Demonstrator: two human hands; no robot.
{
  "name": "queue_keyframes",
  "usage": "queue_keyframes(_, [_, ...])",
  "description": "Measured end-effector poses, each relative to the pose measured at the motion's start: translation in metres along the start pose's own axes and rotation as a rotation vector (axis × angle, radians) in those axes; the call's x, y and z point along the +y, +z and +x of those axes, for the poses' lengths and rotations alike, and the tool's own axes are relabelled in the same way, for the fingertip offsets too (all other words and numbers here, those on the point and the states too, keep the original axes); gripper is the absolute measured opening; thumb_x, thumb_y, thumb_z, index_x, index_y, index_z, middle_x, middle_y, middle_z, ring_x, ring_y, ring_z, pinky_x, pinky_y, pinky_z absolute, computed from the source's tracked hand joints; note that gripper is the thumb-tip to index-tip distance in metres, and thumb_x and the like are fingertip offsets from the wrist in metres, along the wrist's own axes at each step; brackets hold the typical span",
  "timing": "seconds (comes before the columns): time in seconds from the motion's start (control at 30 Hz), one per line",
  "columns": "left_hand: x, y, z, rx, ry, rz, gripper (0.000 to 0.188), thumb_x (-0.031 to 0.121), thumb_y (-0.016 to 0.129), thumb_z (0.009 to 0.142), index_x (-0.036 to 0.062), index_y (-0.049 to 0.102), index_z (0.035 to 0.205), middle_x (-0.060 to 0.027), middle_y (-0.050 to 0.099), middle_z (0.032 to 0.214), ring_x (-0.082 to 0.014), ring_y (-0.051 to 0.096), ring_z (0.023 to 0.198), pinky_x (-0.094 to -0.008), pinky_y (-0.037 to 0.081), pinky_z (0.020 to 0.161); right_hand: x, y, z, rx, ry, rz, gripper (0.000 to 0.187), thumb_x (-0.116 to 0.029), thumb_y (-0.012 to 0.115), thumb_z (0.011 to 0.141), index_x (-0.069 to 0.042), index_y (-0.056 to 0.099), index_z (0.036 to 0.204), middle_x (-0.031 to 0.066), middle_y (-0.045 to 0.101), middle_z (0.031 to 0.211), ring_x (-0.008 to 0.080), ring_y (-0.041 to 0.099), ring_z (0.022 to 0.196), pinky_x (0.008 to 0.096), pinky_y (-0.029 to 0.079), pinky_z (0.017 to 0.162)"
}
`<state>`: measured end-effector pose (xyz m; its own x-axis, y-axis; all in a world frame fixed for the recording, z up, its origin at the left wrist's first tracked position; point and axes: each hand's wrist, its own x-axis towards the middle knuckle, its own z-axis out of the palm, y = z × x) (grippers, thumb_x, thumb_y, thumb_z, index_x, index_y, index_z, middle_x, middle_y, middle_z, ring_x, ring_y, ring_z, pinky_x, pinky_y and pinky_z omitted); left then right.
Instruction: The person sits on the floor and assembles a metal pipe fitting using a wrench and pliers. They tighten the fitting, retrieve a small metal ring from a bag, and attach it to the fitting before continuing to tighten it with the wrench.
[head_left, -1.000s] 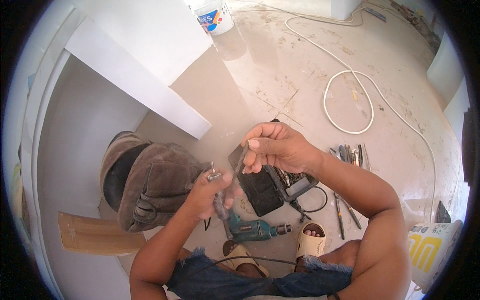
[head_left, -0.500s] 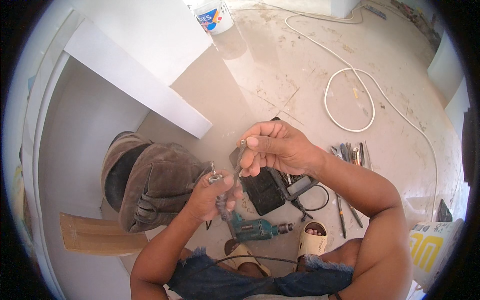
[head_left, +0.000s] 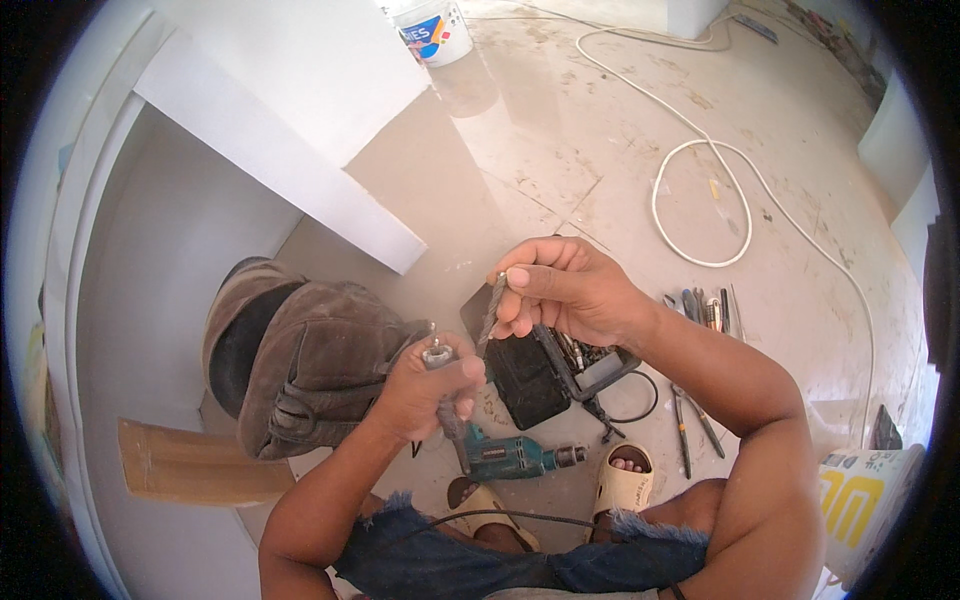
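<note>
My right hand (head_left: 590,295) pinches the upper end of a dark, twisted drill bit (head_left: 494,312) between thumb and fingers. The bit hangs down, its lower end close to my left thumb. My left hand (head_left: 425,390) is closed around a grey, rod-like tool (head_left: 437,356) with a round metal collar and a small pin at its top. A narrower part of this tool comes out below the fingers; its exact kind I cannot make out. Under my hands, a teal power drill (head_left: 510,458) lies on its side on the floor, and beyond it sits an open black case (head_left: 530,385) with small metal pieces.
A brown bag (head_left: 335,350) stands at the left beside a bent cardboard piece (head_left: 190,465). Pliers (head_left: 684,440) and several hand tools (head_left: 712,310) lie at the right. A white cable (head_left: 748,215) loops across the floor. Paint buckets stand far off (head_left: 450,40) and near right (head_left: 865,505).
My right hand has shifted slightly right with the drill bit, widening the gap to my left hand. The tool in my left hand has turned a little, its collar showing more clearly.
</note>
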<state>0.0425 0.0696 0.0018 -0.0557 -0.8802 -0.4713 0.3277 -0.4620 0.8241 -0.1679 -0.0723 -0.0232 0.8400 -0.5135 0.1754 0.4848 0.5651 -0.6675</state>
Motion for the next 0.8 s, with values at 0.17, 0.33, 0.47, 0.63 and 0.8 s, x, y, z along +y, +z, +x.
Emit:
queue_keyframes(0.17, [0.001, 0.005, -0.003, 0.010, -0.003, 0.039, 0.017, 0.014, 0.078, 0.089, 0.0081, 0.063, 0.086, -0.0014, 0.062, 0.069, -0.0106, 0.059, 0.053, -0.0251, 0.048, 0.049, 0.001, 0.000, 0.001, -0.007, -0.002, -0.013, 0.022, -0.016, 0.061, 0.103, 0.001, 0.065, 0.117, 0.0109, 0.074, 0.088, 0.0181, 0.073, 0.078, 0.0347, 0.062, 0.080])
queue_keyframes(0.33, [-0.001, 0.006, -0.002, 0.025, 0.010, 0.082, 0.019, 0.015, 0.079, 0.088, 0.0085, 0.061, 0.084, -0.0005, 0.060, 0.066, -0.0100, 0.057, 0.052, -0.0242, 0.045, 0.048, 0.001, -0.001, 0.001, 0.003, 0.006, -0.027, 0.023, -0.016, 0.061, 0.103, 0.002, 0.066, 0.117, 0.0106, 0.074, 0.089, 0.0175, 0.072, 0.078, 0.0351, 0.062, 0.080])
queue_keyframes(0.47, [0.000, 0.009, -0.002, 0.093, 0.039, 0.203, 0.021, 0.017, 0.080, 0.088, 0.0084, 0.060, 0.086, -0.0006, 0.058, 0.064, -0.0105, 0.056, 0.053, -0.0246, 0.043, 0.049, 0.002, 0.004, 0.002, 0.083, 0.039, -0.065, 0.025, -0.018, 0.063, 0.103, 0.002, 0.066, 0.117, 0.0083, 0.072, 0.086, 0.0157, 0.071, 0.077, 0.0321, 0.061, 0.076])
queue_keyframes(0.63, [-0.005, 0.007, 0.003, 0.156, -0.013, 0.277, 0.023, 0.023, 0.075, 0.093, 0.0080, 0.058, 0.092, -0.0036, 0.060, 0.070, -0.0135, 0.057, 0.055, -0.0287, 0.047, 0.050, 0.025, 0.000, 0.006, 0.164, 0.082, -0.258, 0.027, -0.024, 0.067, 0.101, 0.001, 0.066, 0.109, 0.0047, 0.068, 0.084, 0.0116, 0.069, 0.074, 0.0265, 0.060, 0.071])
queue_keyframes(0.8, [-0.003, 0.002, 0.006, 0.163, -0.119, 0.424, 0.063, 0.065, 0.045, 0.102, 0.0035, 0.058, 0.101, -0.0095, 0.066, 0.083, -0.0198, 0.066, 0.072, -0.0351, 0.056, 0.064, 0.027, 0.000, 0.009, 0.191, 0.153, -0.344, 0.026, -0.026, 0.070, 0.098, -0.001, 0.065, 0.100, 0.0047, 0.069, 0.084, 0.0100, 0.068, 0.071, 0.0253, 0.059, 0.069])
